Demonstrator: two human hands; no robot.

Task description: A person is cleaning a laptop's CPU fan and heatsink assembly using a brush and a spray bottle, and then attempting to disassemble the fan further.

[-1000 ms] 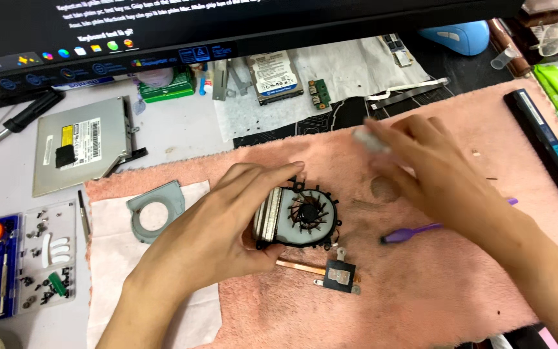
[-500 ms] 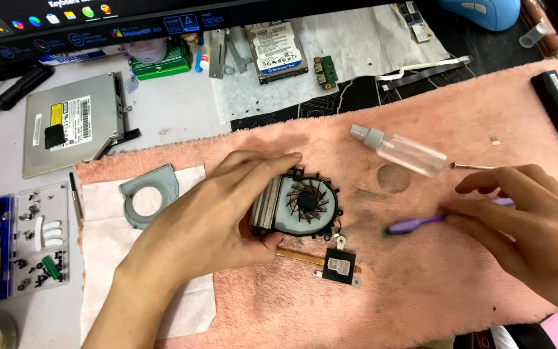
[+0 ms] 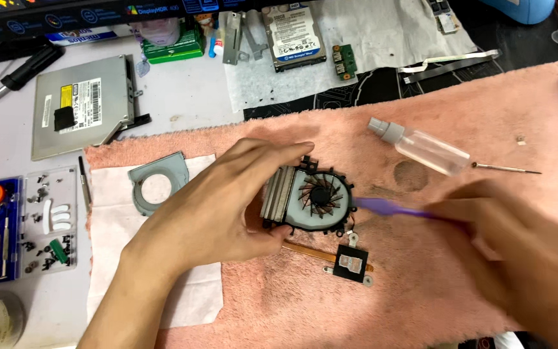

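Gripping the laptop cooling fan (image 3: 318, 197) on the pink towel (image 3: 460, 116), left hand (image 3: 227, 207) steadies it; right hand (image 3: 518, 252) clasps purple brush (image 3: 389, 208) at the fan's rim. Risk: bristles snagging blades, fan slipping.

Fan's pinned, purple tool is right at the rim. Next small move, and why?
Probably ease the purple tool tip inward onto the fan blades. The left hand already grips the fan housing by its finned side on the pink towel, the blades lie exposed, and the right hand holds the tool with its tip just at the fan's right rim.
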